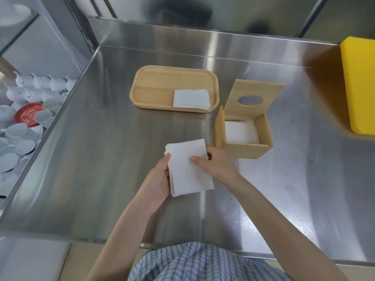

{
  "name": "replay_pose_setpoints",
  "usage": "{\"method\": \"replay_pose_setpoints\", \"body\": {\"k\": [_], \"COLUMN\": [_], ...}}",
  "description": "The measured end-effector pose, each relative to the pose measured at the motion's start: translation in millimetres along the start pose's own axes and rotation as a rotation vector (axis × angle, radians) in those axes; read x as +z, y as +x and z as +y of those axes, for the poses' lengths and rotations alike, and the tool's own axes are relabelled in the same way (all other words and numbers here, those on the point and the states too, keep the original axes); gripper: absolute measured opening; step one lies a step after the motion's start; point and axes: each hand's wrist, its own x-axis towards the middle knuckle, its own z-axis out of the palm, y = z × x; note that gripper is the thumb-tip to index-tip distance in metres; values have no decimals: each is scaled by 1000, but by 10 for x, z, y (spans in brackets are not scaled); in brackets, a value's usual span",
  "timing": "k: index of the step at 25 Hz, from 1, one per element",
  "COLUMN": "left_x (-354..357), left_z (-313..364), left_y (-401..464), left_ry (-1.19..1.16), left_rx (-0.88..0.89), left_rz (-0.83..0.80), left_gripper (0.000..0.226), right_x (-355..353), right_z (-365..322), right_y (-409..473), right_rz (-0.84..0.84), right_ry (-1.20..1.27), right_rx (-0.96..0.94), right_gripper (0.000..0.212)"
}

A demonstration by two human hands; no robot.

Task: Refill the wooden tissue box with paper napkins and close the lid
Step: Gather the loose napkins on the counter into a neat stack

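A stack of white paper napkins (187, 169) is held over the steel table, just left of the wooden tissue box (243, 148). My left hand (157, 180) grips the stack's left edge from below. My right hand (213, 162) holds its right side, thumb on top. The box stands open and has white napkins (240, 131) lying inside. Its lid (254, 98), with a round hole, is swung up and leans back. A second pile of napkins (191, 98) lies in the right part of a wooden tray (154, 94) behind.
The steel table (101, 169) has a raised back edge. A yellow block (360, 84) lies at the far right. Left of the table, a lower bin holds several white cups and a red saucer (27, 114).
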Motion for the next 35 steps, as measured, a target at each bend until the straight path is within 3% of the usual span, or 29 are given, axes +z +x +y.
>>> {"method": "replay_pose_setpoints", "body": {"k": [8, 14, 17, 20, 23, 29, 35], "left_x": [-64, -100, -87, -26, 26, 38, 98], "left_z": [-19, 19, 67, 106, 125, 92, 127], "left_y": [45, 93, 117, 124, 118, 53, -15], "left_ry": [109, 47, -43, -162, -237, -212, -38], "left_rx": [0, 34, 88, 154, 204, 246, 270], "left_rz": [26, 46, 13, -5, -13, -44, 30], "left_gripper": [22, 25, 26, 27, 27, 40, 30], "right_x": [69, 66, 57, 33, 84, 93, -92], "right_z": [46, 100, 114, 158, 239, 279, 277], "right_y": [129, 167, 121, 45, -6, -52, -212], "right_rz": [-7, -7, -48, -159, -221, -45, 25], "right_ry": [-62, -64, 56, 295, 363, 485, 442], "right_rx": [0, 12, 60, 140, 142, 100, 1], "right_gripper": [17, 34, 42, 37, 41, 32, 26]}}
